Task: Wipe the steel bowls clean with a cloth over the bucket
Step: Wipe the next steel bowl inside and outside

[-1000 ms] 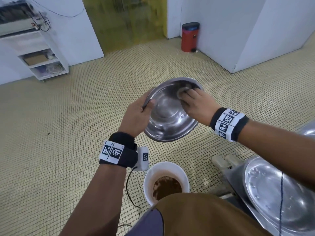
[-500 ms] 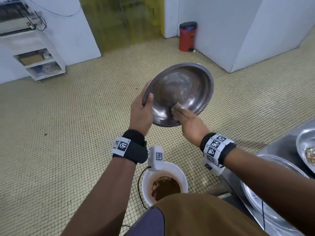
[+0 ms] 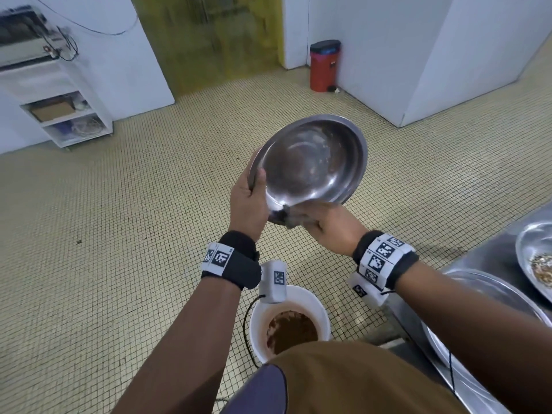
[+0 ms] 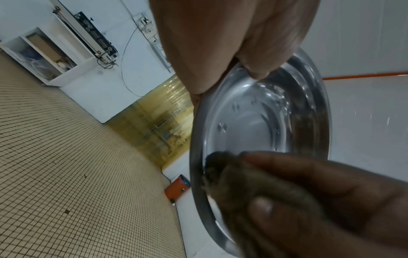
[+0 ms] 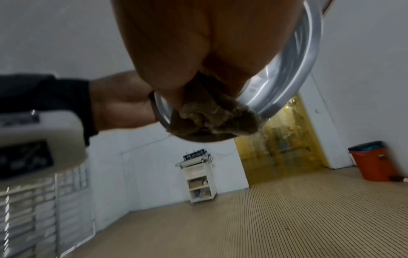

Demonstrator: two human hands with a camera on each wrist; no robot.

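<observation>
Now | step: wiping; left hand (image 3: pixel 248 209) grips tilted steel bowl (image 3: pixel 310 162) above bucket (image 3: pixel 289 321) | right hand (image 3: pixel 331 227) pinches cloth (image 3: pixel 291 218) at lower rim | next: likely wipe remaining specks inside.

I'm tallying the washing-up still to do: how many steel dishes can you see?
3. One round steel bowl is gripped in the left hand; a wide steel dish and a food-flecked one sit at the right edge. More may lie out of frame.

Commercial kitchen wash area: tiled floor (image 3: pixel 119 234), steel counter (image 3: pixel 484 264), yellow strip curtain (image 3: pixel 209 40)
</observation>
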